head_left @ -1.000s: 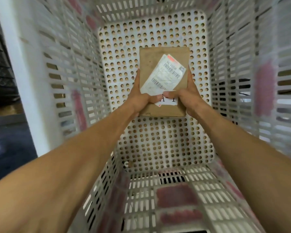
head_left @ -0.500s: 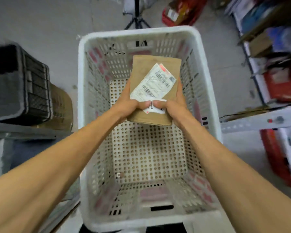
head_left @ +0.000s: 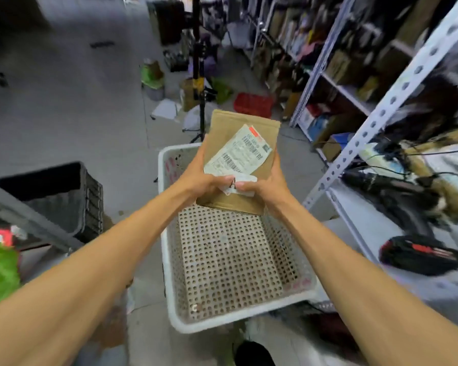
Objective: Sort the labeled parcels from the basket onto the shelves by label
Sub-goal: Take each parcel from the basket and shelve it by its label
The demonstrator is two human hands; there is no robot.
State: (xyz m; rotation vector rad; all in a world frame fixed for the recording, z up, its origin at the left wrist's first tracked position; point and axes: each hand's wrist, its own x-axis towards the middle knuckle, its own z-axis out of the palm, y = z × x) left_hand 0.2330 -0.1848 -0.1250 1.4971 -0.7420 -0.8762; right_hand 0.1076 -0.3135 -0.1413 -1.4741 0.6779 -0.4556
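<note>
Both the left hand (head_left: 198,180) and right hand (head_left: 266,187) grip a flat brown paper parcel (head_left: 230,133) with a creased white label (head_left: 238,154), above the perforated white plastic basket (head_left: 169,273).

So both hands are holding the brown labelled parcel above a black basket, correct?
Not quite. The basket under the parcel is white, not black, as the head view shows. The left hand and right hand both do hold the brown labelled parcel above it.
</note>
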